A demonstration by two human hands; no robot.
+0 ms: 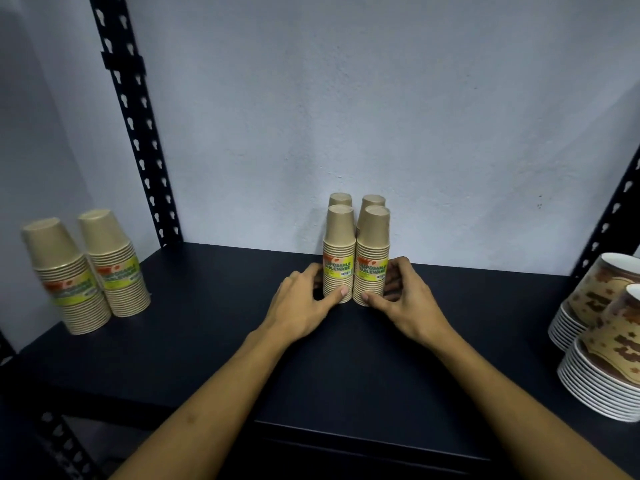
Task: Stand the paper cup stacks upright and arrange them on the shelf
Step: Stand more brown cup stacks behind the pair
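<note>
Several brown paper cup stacks stand upright, mouths down, in a tight block at the back middle of the dark shelf (207,323). The front left stack (338,244) and front right stack (373,247) carry yellow-green labels; two more stacks (373,199) peek out behind them by the wall. My left hand (304,306) cups the base of the front left stack, thumb on its front. My right hand (405,299) cups the base of the front right stack the same way. Both stacks rest on the shelf.
Two more labelled brown stacks (114,268) stand upright at the far left of the shelf. Patterned white-and-brown cup stacks (602,344) sit at the right edge. Black perforated uprights (138,133) frame the shelf, with a pale wall behind.
</note>
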